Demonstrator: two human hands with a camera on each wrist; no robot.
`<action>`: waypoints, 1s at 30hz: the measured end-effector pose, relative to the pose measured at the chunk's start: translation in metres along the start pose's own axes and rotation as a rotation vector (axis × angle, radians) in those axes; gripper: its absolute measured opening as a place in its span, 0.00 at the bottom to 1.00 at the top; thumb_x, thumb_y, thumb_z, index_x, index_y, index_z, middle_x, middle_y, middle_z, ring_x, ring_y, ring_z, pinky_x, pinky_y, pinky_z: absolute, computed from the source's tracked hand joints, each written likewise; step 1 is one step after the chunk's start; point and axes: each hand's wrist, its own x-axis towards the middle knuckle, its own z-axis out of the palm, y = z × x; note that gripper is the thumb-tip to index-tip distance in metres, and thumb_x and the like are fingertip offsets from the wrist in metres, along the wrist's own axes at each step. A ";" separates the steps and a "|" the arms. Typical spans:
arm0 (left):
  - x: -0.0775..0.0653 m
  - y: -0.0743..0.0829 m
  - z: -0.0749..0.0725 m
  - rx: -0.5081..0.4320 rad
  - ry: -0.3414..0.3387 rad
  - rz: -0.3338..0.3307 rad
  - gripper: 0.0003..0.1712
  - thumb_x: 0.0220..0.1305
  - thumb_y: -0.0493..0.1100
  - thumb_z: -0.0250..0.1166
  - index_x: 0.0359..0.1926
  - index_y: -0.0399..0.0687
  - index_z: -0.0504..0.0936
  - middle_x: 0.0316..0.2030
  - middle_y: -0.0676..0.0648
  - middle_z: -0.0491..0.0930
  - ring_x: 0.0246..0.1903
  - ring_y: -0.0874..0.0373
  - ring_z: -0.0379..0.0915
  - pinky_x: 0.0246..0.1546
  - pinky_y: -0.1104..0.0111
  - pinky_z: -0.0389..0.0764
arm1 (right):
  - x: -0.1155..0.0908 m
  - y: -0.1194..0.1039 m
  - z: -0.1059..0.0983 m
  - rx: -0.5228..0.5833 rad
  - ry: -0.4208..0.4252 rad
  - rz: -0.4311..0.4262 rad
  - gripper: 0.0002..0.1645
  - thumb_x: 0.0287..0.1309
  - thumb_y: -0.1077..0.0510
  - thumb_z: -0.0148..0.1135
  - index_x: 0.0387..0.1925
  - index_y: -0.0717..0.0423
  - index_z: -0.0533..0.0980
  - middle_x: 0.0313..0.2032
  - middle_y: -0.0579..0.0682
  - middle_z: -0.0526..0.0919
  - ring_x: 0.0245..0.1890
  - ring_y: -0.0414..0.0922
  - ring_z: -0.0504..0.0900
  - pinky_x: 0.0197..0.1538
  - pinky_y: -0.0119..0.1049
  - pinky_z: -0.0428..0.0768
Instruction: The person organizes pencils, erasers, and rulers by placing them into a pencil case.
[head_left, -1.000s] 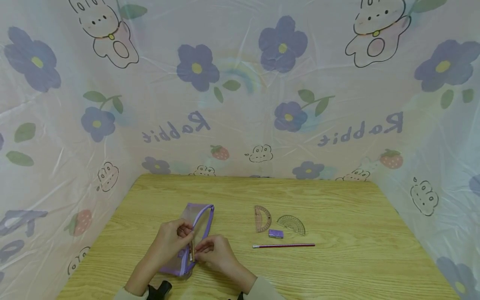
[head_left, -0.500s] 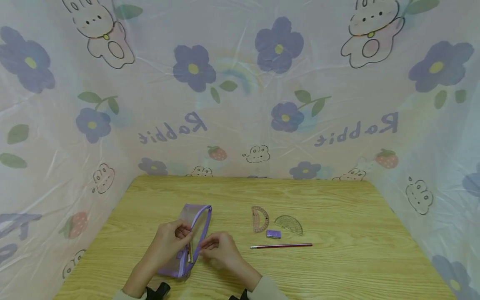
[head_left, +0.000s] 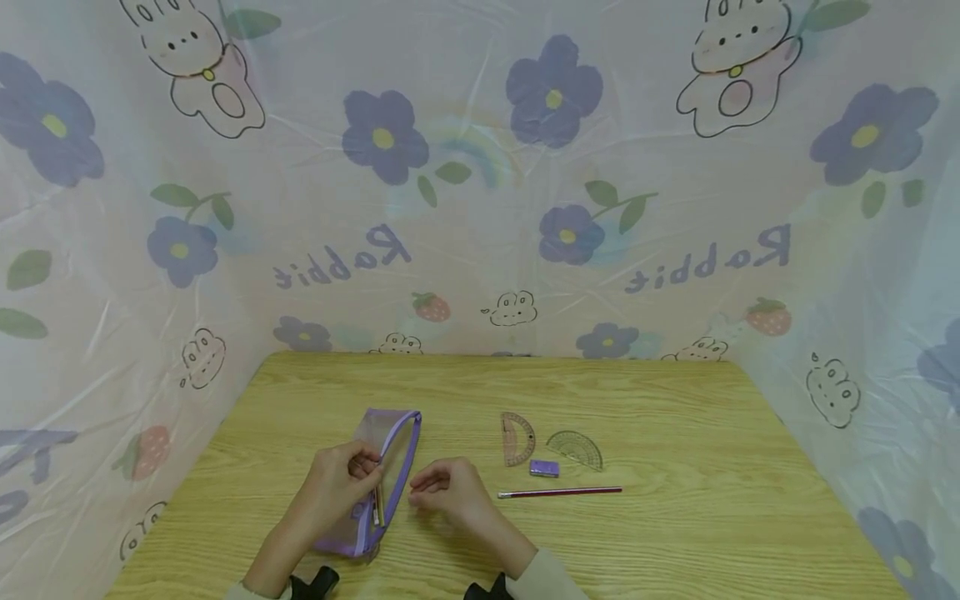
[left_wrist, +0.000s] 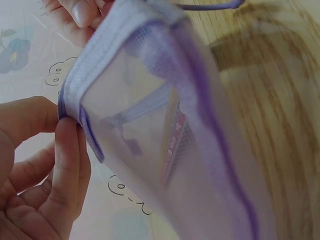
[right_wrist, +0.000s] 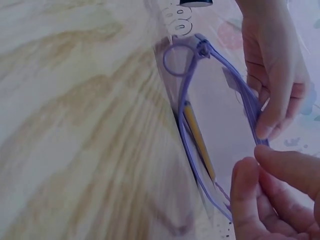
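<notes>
The left hand (head_left: pixel 341 482) pinches the rim of the pencil case (head_left: pixel 345 535) between thumb and fingers. The right hand (head_left: pixel 453 496) is just beside the opposite rim, its fingers bent loosely and holding nothing. The hands are apart.

The pencil case is on the left half of the table (head_left: pixel 675 417), its mouth spread toward the right hand. Its walls are translucent mesh, edged in smooth purple binding; a woven lilac band lines the mouth. A thin purple loop (right_wrist: pixel 165 62) hangs at one end. Inside lie slender pencils, one yellow (right_wrist: pixel 197 137); their number cannot be told. The mesh blurs the lettering on a pencil in the left wrist view. In the head view, the left hand covers the middle of the case. Black wrist mounts (head_left: pixel 315 583) and pale sleeves (head_left: pixel 547 577) are cut off by the lower edge.

Right of the hands lie a pinkish semicircular protractor (head_left: pixel 506 442), a clear protractor (head_left: pixel 576 451) set at a slant, a small purple block (head_left: pixel 544 468) and a slim dark-red pencil (head_left: pixel 562 492). The scale markings are too small to read. The table has yellowish wood grain; a creased, printed sheet (head_left: pixel 465 200) surrounds it.
</notes>
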 end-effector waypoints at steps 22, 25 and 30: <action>0.001 0.000 -0.001 -0.024 -0.014 -0.006 0.05 0.58 0.28 0.70 0.35 0.36 0.83 0.26 0.52 0.79 0.26 0.65 0.77 0.28 0.75 0.82 | -0.016 -0.004 -0.037 -0.064 -0.010 -0.010 0.09 0.54 0.72 0.70 0.38 0.75 0.81 0.34 0.58 0.86 0.32 0.45 0.84 0.34 0.25 0.82; 0.001 0.001 0.000 -0.022 -0.012 -0.007 0.05 0.57 0.27 0.70 0.34 0.36 0.83 0.26 0.52 0.79 0.25 0.65 0.77 0.27 0.75 0.82 | -0.019 -0.005 -0.045 -0.051 -0.016 0.000 0.11 0.55 0.71 0.70 0.39 0.75 0.81 0.34 0.57 0.86 0.33 0.43 0.84 0.35 0.26 0.82; 0.002 0.002 -0.001 -0.012 -0.012 -0.001 0.04 0.58 0.28 0.70 0.34 0.36 0.83 0.26 0.53 0.79 0.25 0.65 0.77 0.27 0.75 0.82 | -0.024 -0.008 -0.057 -0.036 -0.015 0.013 0.11 0.56 0.70 0.70 0.40 0.74 0.80 0.34 0.58 0.86 0.33 0.45 0.84 0.35 0.29 0.83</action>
